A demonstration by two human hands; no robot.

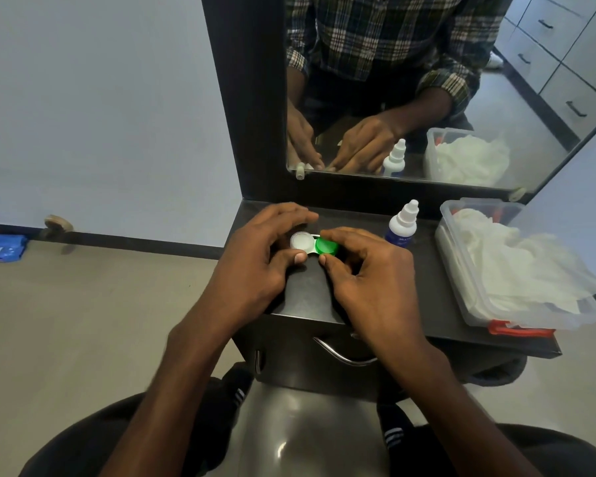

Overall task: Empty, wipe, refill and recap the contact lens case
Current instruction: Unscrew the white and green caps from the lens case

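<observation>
The contact lens case (313,245) lies on the dark shelf top (307,287) below the mirror, with a white cap (301,241) on its left well and a green cap (327,246) on its right. My left hand (255,256) grips the white-cap side between thumb and fingers. My right hand (369,270) pinches the green cap with thumb and fingers. A solution bottle (402,223) with a white nozzle and blue label stands upright just right of my right hand.
A clear plastic box (468,304) with white tissue or cloth (516,263) in it sits at the right end of the shelf. The mirror (427,98) rises behind. A drawer handle (341,354) is under the shelf front. Floor lies to the left.
</observation>
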